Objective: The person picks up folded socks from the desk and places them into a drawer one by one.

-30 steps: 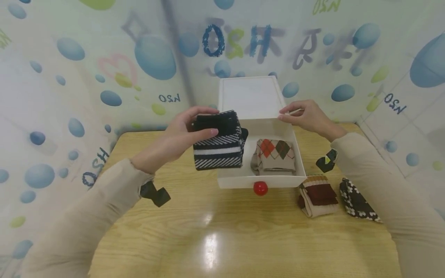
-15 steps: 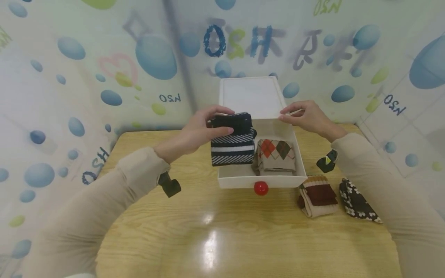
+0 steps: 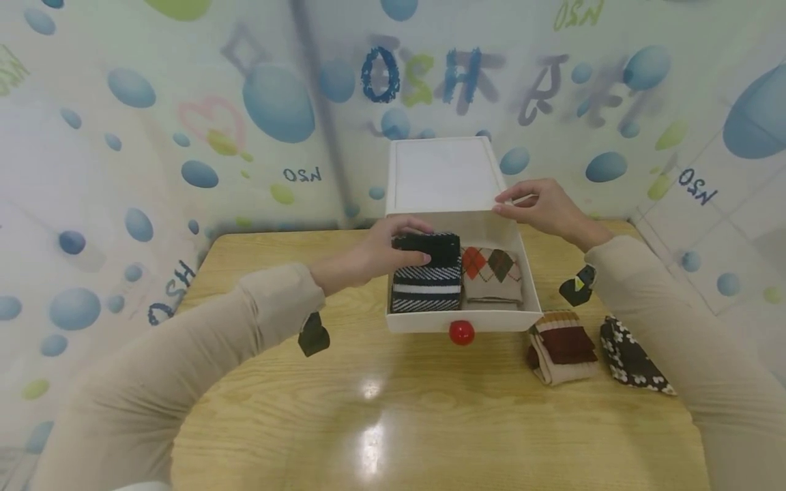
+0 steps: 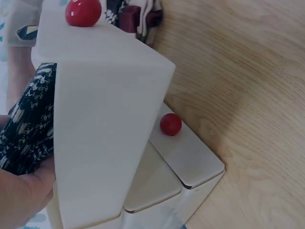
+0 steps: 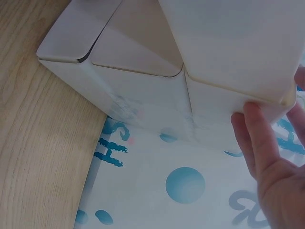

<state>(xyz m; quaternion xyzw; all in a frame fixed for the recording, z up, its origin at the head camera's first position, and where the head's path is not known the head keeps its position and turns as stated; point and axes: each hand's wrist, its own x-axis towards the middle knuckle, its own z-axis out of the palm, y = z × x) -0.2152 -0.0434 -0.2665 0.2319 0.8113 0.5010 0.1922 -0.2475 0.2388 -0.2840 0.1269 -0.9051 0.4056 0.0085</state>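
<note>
My left hand [image 3: 389,252] grips folded black-and-white patterned socks [image 3: 426,290], thumb on top, inside the left half of a pulled-out white drawer [image 3: 420,322]. Beige argyle socks [image 3: 491,286] lie folded beside them in the right half. In the left wrist view the patterned socks [image 4: 31,119] show just past the drawer's side. My right hand [image 3: 543,208] holds the upper right front corner of the white drawer cabinet [image 3: 448,174]. The right wrist view shows its fingers [image 5: 262,133] against the cabinet's side wall.
Folded maroon-and-beige socks [image 3: 561,348] and black floral socks [image 3: 632,354] lie on the wooden table [image 3: 295,409], right of the drawer. A red knob [image 3: 462,333] sticks out from the drawer front. Below it, a lower drawer with a red knob [image 4: 170,124] is closed.
My left hand has carried the patterned socks rightward and down from above the drawer's left edge into the drawer. The right hand has stayed at the cabinet corner.
</note>
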